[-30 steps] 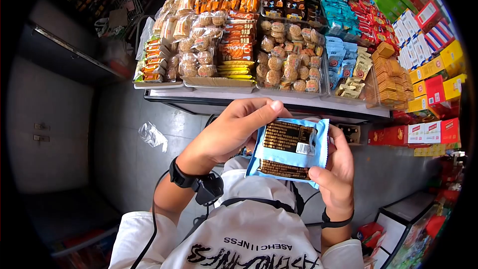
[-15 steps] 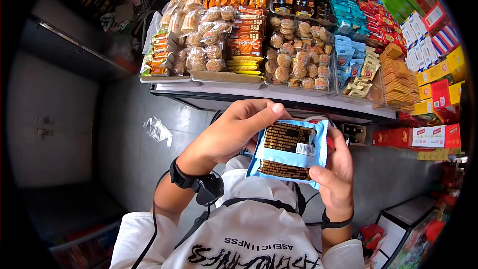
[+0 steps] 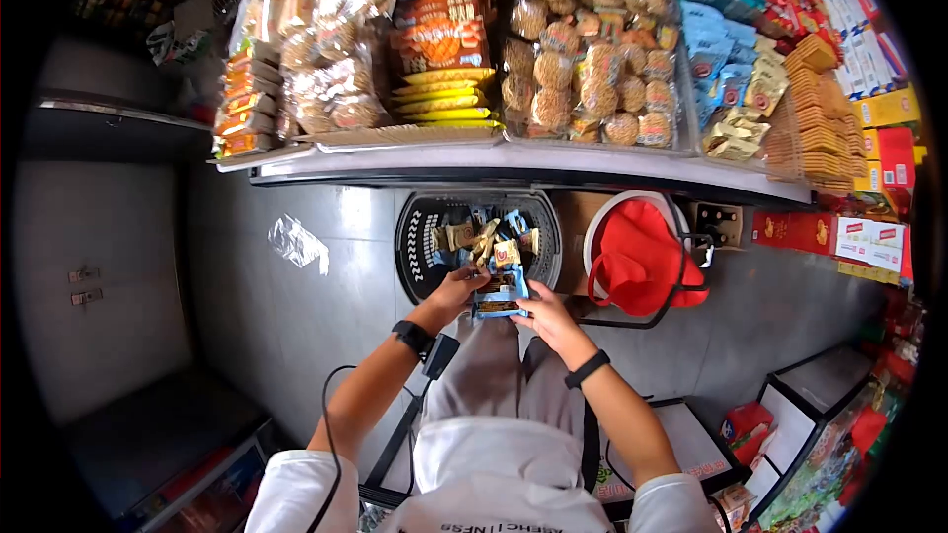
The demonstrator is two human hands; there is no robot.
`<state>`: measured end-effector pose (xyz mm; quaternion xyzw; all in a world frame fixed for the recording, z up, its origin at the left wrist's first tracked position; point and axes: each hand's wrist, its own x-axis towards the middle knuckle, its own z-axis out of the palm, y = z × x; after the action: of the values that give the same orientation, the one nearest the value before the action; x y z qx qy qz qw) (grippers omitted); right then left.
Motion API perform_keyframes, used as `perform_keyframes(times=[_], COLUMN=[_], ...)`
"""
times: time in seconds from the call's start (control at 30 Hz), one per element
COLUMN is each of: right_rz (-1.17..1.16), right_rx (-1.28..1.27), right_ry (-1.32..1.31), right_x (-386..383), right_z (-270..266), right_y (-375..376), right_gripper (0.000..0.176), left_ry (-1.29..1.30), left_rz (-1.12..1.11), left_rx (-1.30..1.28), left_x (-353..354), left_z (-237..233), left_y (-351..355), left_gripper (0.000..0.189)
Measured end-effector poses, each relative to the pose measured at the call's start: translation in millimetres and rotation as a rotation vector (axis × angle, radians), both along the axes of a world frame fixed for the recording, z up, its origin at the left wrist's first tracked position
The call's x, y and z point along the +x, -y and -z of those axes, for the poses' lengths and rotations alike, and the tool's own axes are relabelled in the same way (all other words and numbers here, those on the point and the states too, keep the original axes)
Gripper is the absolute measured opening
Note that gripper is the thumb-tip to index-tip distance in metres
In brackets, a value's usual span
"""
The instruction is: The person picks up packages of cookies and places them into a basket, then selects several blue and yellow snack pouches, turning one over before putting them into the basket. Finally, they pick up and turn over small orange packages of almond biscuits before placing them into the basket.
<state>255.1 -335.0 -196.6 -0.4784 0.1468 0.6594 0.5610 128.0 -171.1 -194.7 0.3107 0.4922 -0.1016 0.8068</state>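
A light-blue snack packet (image 3: 499, 305) with a dark printed panel is held between my two hands, at the near rim of a black basket (image 3: 410, 276). My left hand (image 3: 457, 293) grips its left side, and my right hand (image 3: 549, 318) pinches its right edge. Inside the basket lie several small blue packets and gold packets (image 3: 459, 235). A cream-coloured packet with a red mark (image 3: 507, 254) lies just beyond the held packet, close to my left fingertips.
Ahead runs a display shelf (image 3: 395, 164) stacked with wrapped biscuits and snacks. Right of the basket is a white round container (image 3: 593, 237) with red cloth (image 3: 637, 262) in it. A crumpled clear plastic wrapper (image 3: 297, 243) lies on the floor at left.
Both hands have moved down and away from my body with the blue packet, from in front of my chest to the basket. The view has shifted, and the basket now shows fully.
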Motion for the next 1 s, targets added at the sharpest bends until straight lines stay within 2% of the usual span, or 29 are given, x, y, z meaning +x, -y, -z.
perform_keyframes(times=[0.03,0.07,0.13,0.17,0.2,0.27,0.33,0.4,0.43,0.47,0.5,0.53,0.57,0.6,0.67,0.7,0.73,0.8,0.87,0.93,1.0], right_rz=[0.003,-0.033,-0.157,-0.199,-0.184,0.147,0.154,0.327,0.422,0.484,0.58,0.564,0.645,0.66,0.625,0.623,0.621,0.548,0.369,0.41,0.341], right_rx=[-0.048,-0.173,-0.373,-0.394,-0.449,-0.206,-0.236,-0.064,-0.011,-0.042,0.005,0.009,0.073,0.023,0.002,-0.011,-0.019,0.13,0.114,-0.12,-0.383], right_ry=[0.021,0.113,0.374,0.753,0.739,0.58,0.351,0.543,0.525,0.636,0.697,0.783,0.892,0.88,1.07,1.119,1.174,1.204,1.122,1.314,1.546], right_x=[-4.9,-9.1,-22.3,-20.8,-14.1,9.0,64.3,116.8,148.7,180.2,211.3,246.3,278.5,310.5,378.0,404.0,431.9,497.8,529.5,534.7,540.2], right_z=[22.0,43.5,126.9,121.7,111.3,88.8,31.4,-13.5,-49.6,-74.2,-99.5,-108.0,-121.5,-138.4,-142.4,-142.9,-143.2,-98.9,-105.0,-107.6,-87.6], right_y=[-4.1,-7.2,9.6,18.2,23.5,41.1,55.3,72.2,78.2,85.5,91.8,102.8,103.0,102.8,93.1,83.2,71.2,46.9,29.7,15.3,-1.5], right_gripper=[0.055,0.053,0.051,0.049,0.038,0.026,0.019,0.015,0.014,0.014,0.015,0.018,0.021,0.024,0.036,0.041,0.045,0.053,0.045,0.047,0.073], left_ry=[0.016,-0.116,-0.274,-0.264,-0.241,-0.329,-0.16,-0.04,0.158,0.119,0.275,0.382,0.472,0.56,0.597,0.532,0.518,0.431,0.291,0.247,0.191], left_rz=[0.012,-0.046,-0.012,0.039,0.094,-0.034,0.057,0.038,0.053,0.15,0.126,0.15,0.163,0.201,0.193,0.158,0.119,-0.004,-0.103,-0.134,-0.171], left_rx=[0.055,0.145,0.652,0.476,0.306,0.132,0.136,0.11,0.09,0.178,0.096,0.083,0.055,0.096,0.25,0.356,0.439,0.62,0.675,0.745,0.819], left_x=[-0.3,-2.1,-21.6,-39.3,-51.5,-44.0,-17.5,25.0,42.5,95.7,126.6,163.6,199.5,235.5,306.1,340.9,374.2,438.4,488.9,519.4,535.8], left_z=[22.3,42.8,110.6,128.2,135.4,106.2,56.3,8.9,7.2,-62.4,-79.2,-111.2,-141.5,-166.7,-201.0,-200.3,-204.5,-188.1,-161.8,-138.6,-112.3], left_y=[1.4,5.3,3.2,-8.1,-17.1,-7.6,-2.0,6.1,10.8,24.7,33.0,43.3,53.6,63.8,78.8,79.7,79.6,67.3,50.7,38.3,31.1], left_gripper=[0.033,0.04,0.05,0.057,0.063,0.06,0.051,0.046,0.042,0.038,0.041,0.043,0.042,0.043,0.042,0.042,0.058,0.081,0.091,0.093,0.096])
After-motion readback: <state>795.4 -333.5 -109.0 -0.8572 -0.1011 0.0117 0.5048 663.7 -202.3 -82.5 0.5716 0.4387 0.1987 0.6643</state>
